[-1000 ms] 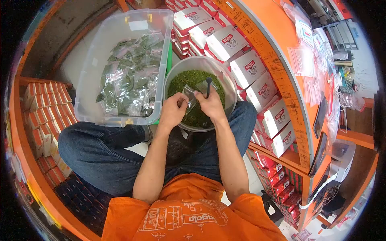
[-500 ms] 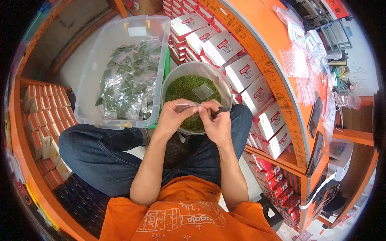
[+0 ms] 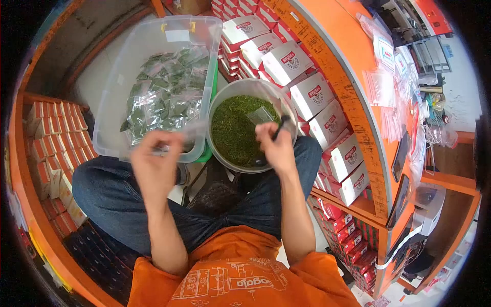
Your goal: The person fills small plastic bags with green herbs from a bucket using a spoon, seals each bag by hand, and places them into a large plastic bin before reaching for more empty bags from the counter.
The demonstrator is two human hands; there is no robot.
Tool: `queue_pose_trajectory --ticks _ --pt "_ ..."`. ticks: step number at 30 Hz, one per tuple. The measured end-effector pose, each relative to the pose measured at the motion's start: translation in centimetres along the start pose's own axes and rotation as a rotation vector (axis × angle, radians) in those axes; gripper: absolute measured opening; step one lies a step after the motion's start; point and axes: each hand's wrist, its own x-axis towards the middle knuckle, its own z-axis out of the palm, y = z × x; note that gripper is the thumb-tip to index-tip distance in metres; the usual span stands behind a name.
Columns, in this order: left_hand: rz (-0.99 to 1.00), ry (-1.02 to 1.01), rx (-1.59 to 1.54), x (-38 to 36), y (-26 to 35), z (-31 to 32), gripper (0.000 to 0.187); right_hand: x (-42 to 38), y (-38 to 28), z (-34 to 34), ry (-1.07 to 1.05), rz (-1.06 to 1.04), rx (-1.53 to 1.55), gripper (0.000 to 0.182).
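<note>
My left hand (image 3: 156,161) is over the front edge of the clear plastic tub (image 3: 110,112), its fingers curled and smeared by motion. Whether anything is in it cannot be made out. Inside the tub lies a pile of small zip bags (image 3: 166,92) with green contents. My right hand (image 3: 279,148) is closed around a black spoon-like tool (image 3: 284,126), above the right side of a round translucent bucket (image 3: 230,87). Chopped dry green herb (image 3: 230,123) fills the bucket's lower part. One small clear bag (image 3: 261,115) rests on the herb, just beyond my right fingers.
White and red boxes (image 3: 288,61) are stacked to the right, under a curved orange counter (image 3: 348,66). Clear bags (image 3: 381,89) and phones (image 3: 400,158) lie on that counter. More boxes (image 3: 56,120) fill the left shelf. My crossed legs flank the bucket.
My hands have come apart from their pinch on a small bag over the bucket. The left moved left to the tub's front; the right stayed over the bucket, and its black tool shows more clearly.
</note>
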Motion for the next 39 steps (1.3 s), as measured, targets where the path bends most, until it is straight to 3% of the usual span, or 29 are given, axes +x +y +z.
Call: queue_pose_trajectory --ticks 3,4,6,7,9,11,13,15,16,18,19,20,21,23,24,25,27,28,31,32,33,34,39 --pt "0.009 0.183 0.138 1.0 -0.2 -1.5 0.009 6.2 2.9 0.9 0.081 0.101 -0.588 0.017" --pt "0.049 0.243 0.227 1.4 -0.1 -1.3 0.014 8.0 5.5 1.6 0.076 0.098 -0.591 0.017" --pt "0.161 0.294 0.451 1.9 -0.5 -1.5 0.033 10.7 9.2 3.2 -0.119 0.178 -1.126 0.022" --pt "0.159 0.300 0.453 1.8 -0.6 -1.6 0.033 11.2 9.8 3.7 -0.123 0.171 -1.127 0.022" --pt "0.050 0.334 0.287 1.6 -0.3 -1.1 0.040 11.9 10.9 4.6 0.013 0.354 -1.078 0.024" --pt "0.074 0.346 0.297 1.5 -0.6 -1.1 0.040 12.5 11.8 4.3 0.034 0.312 -1.106 0.023" --pt "0.037 0.257 0.033 1.3 -0.5 -0.4 0.033 11.9 10.5 3.1 0.065 0.278 -1.129 0.022" --pt "-0.099 0.026 -0.164 0.5 0.0 1.2 0.027 9.1 4.5 1.2 0.004 0.125 -0.923 0.020" --pt "-0.186 -0.110 -0.260 0.1 0.2 2.5 0.027 8.3 4.7 0.2 0.007 0.124 -0.927 0.020" --pt "-0.263 -0.316 -0.353 -0.8 -0.4 6.3 0.041 6.6 5.0 -1.5 0.038 -0.140 -0.484 0.018" --pt "-0.339 -0.337 -0.290 -1.6 -1.1 8.5 0.057 5.5 4.2 -1.8 0.041 -0.144 -0.488 0.018" --pt "-0.411 -0.365 -0.299 -2.0 -2.9 10.8 0.070 4.2 2.5 -2.1 -0.053 0.056 -0.026 0.016" --pt "-0.406 -0.365 -0.302 -1.9 -3.4 11.5 0.070 2.9 1.1 -2.2 -0.148 0.253 0.438 0.014" --pt "-0.861 -0.462 -0.883 -1.4 -4.1 12.5 0.066 1.3 0.9 -2.0 -0.178 0.211 0.556 0.010" --pt "-0.842 -0.485 -0.958 -1.2 -5.3 12.7 0.052 1.0 1.6 -2.1 -0.232 0.196 0.610 0.010" --pt "-0.837 -0.490 -0.951 -1.1 -5.8 12.2 0.052 0.8 1.8 -2.0 -0.286 0.179 0.666 0.010" --pt "-0.677 -0.441 -0.808 -0.8 -6.0 11.5 0.038 0.8 2.2 -1.8 -0.253 0.184 0.610 0.010" --pt "-0.691 -0.426 -0.836 -0.9 -5.3 11.0 0.031 1.0 2.7 -1.7 -0.205 0.216 0.525 0.011" --pt "-0.519 -0.358 -0.644 -1.7 -5.5 11.5 0.025 1.0 2.1 -0.1 -0.054 0.234 0.313 0.019" --pt "-0.516 -0.362 -0.641 -1.9 -5.7 11.6 0.025 0.9 2.2 0.5 0.159 0.040 0.018 0.021" --pt "-0.359 -0.282 -0.436 -2.0 -5.8 11.7 0.019 0.8 2.2 1.0 0.370 -0.154 -0.281 0.023" --pt "-0.200 -0.199 -0.232 -1.9 -5.5 11.6 0.014 0.1 0.8 1.5 0.435 -0.172 -0.273 0.024" --pt "-0.164 -0.186 -0.087 -1.7 -2.5 10.5 0.012 -3.3 -2.2 3.7 0.217 -0.195 -0.058 0.020"
